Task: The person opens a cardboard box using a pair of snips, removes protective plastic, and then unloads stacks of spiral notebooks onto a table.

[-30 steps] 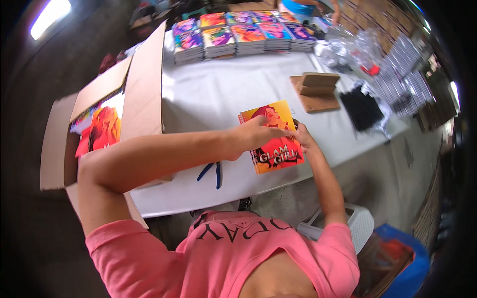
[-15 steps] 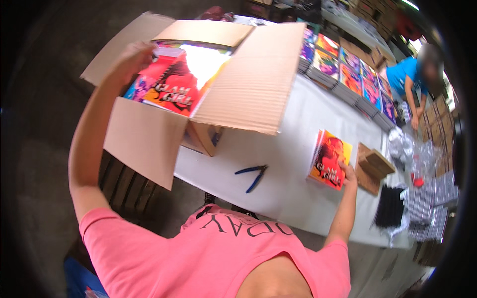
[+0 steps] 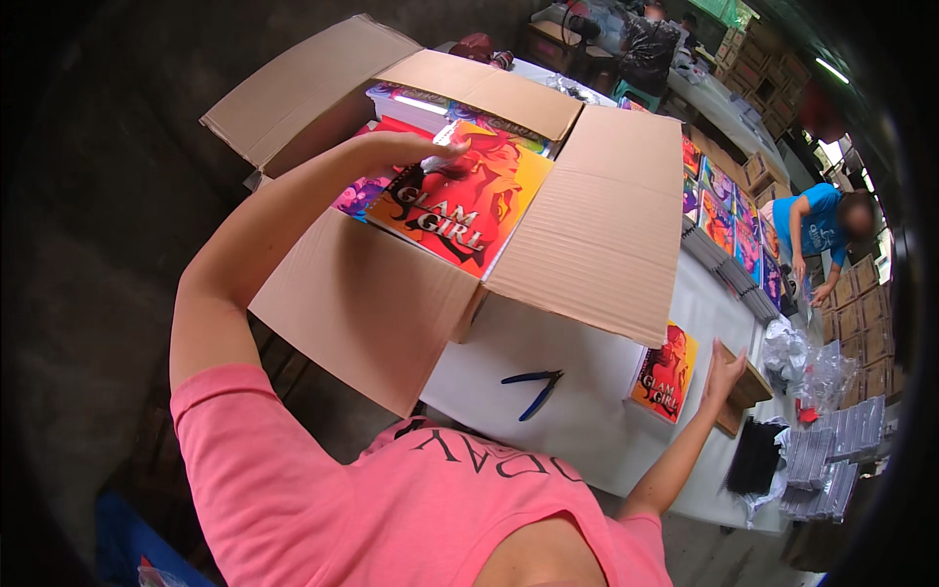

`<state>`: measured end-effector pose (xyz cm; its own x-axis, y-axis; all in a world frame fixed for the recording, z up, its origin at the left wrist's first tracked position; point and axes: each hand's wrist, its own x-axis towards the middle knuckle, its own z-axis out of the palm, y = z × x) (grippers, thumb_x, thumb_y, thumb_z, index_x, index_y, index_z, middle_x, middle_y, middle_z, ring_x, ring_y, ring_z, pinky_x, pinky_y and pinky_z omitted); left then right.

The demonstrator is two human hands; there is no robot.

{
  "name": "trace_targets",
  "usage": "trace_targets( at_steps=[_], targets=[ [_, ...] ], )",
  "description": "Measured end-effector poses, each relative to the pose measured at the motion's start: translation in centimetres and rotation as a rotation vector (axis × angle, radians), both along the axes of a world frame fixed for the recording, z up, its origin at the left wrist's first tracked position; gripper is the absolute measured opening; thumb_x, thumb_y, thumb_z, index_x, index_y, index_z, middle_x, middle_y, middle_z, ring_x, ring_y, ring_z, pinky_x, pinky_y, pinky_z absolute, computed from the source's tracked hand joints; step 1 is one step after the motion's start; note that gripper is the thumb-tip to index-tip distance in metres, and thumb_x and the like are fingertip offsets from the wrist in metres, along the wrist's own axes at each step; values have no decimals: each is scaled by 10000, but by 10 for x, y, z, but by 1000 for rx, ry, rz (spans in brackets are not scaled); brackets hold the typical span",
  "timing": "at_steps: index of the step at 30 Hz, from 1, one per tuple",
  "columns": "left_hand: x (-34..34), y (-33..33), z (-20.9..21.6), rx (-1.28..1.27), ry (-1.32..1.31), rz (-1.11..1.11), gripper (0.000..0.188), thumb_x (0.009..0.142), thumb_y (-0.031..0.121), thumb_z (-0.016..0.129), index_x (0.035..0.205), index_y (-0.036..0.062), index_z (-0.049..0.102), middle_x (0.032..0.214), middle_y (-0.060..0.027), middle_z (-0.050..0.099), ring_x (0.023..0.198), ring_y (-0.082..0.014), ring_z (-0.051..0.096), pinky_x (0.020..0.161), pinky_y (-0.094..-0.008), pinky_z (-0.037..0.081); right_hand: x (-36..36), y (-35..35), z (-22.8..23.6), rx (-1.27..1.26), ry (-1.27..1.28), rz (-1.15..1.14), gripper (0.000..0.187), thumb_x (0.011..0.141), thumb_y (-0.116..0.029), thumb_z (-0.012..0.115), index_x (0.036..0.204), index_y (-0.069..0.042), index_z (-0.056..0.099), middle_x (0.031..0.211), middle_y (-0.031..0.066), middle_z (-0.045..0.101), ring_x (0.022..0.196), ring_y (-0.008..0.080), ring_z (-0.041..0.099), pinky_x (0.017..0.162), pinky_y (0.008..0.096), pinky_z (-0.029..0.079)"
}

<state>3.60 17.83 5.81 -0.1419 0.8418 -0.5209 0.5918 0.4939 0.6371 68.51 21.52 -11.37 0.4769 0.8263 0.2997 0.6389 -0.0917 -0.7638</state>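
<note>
My left hand point(image 3: 423, 149) lies stretched out along the upper edge of a red and yellow notebook point(image 3: 465, 205) in the open cardboard box point(image 3: 587, 225). Its fingertips touch the cover, and whitish binding shows beneath them. Other colourful notebooks show around this one in the box. On the table, a small stack of matching notebooks point(image 3: 665, 374) stands right of the box. Just beside that stack, my right hand point(image 3: 722, 377) has its fingers extended by a brown wooden stand point(image 3: 751, 385); whether they touch it, I cannot tell. Neither hand grips anything that I can see.
Blue-handled pliers point(image 3: 536, 389) lie on the white table point(image 3: 587, 430). Rows of stacked notebooks point(image 3: 729, 220) run along the far side. Crumpled clear plastic point(image 3: 817, 372), black strips point(image 3: 755, 455) and wire bindings point(image 3: 822, 470) sit at the right. A person in blue point(image 3: 812, 230) works at the far right.
My left hand has moved from the box's left side onto the notebook's upper edge. My right hand has let go of the notebook stack and moved right, to the wooden stand. The view has shifted.
</note>
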Motion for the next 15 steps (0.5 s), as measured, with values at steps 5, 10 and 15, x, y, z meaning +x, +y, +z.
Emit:
trace_targets(
  at_steps=[5, 10, 15],
  targets=[
    [5, -23, 17, 9, -335, -141, 807, 731, 590, 628, 1345, 115, 407, 1396, -233, 283, 1274, -270, 322, 1001, -400, 317, -203, -79, 142, 278, 604, 732, 974, 744, -631, 571, 1399, -2, 218, 1449, 181, 211, 1341, 280, 206, 1087, 406, 149],
    [-5, -7, 18, -33, -225, -83, 928, 680, 705, 578, 1380, 140, 349, 1456, -232, 145, 1365, -306, 128, 1055, -472, 169, -304, -125, 181, 365, 698, 1036, 1129, 657, -673, 621, 1415, 5, 130, 1468, 145, 184, 1349, 256, 206, 1087, 387, 177],
    [-11, 14, 5, -130, -393, -40, 670, 726, 626, 570, 1171, 125, 560, 1118, -68, 595, 960, -158, 593, 825, -335, 474, -312, -129, 180, 346, 642, 1003, 1066, 698, -554, 655, 1414, 13, 106, 1475, 150, 157, 1361, 246, 185, 1099, 382, 160]
  ],
)
